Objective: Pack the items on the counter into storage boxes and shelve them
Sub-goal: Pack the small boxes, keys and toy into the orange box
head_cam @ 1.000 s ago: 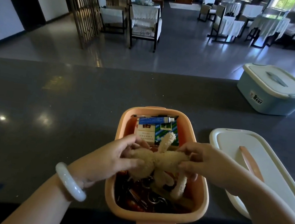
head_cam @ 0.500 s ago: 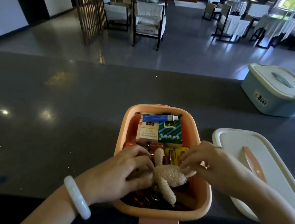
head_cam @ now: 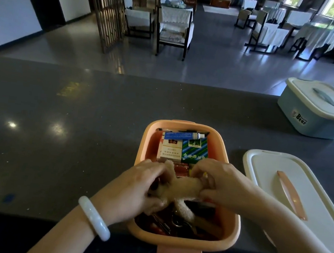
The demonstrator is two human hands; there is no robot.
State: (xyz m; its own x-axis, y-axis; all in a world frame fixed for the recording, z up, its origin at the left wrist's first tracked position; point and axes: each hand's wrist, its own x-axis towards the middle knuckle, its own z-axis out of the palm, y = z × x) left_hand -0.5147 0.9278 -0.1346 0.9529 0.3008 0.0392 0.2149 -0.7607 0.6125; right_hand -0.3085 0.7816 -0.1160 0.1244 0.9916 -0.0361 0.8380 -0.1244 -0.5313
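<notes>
Both hands have closed in on the fuzzy cream plush toy (head_cam: 186,186) since a second ago, when it was held up and stretched above the box — now it sits lower, among the contents of the open orange storage box (head_cam: 226,236). The left hand (head_cam: 141,188), with a pale bangle (head_cam: 93,218) on its wrist, curls its fingers round the toy's left end; the right hand (head_cam: 224,186) pinches its right end, thumb below and fingers above. One fuzzy limb hangs down toward the near part of the box, over dark metal bits that look like keys, too dim to tell apart. At the far end of the box lie a white and red carton (head_cam: 171,151), a green and blue carton (head_cam: 194,153) beside it, and a blue tube (head_cam: 181,136) along the back wall. On the dark counter (head_cam: 55,133), just right of the box, the white lid (head_cam: 271,181) with its orange handle lies flat. Well apart, at the far right edge, stands a light blue box (head_cam: 313,123) — lid on.
</notes>
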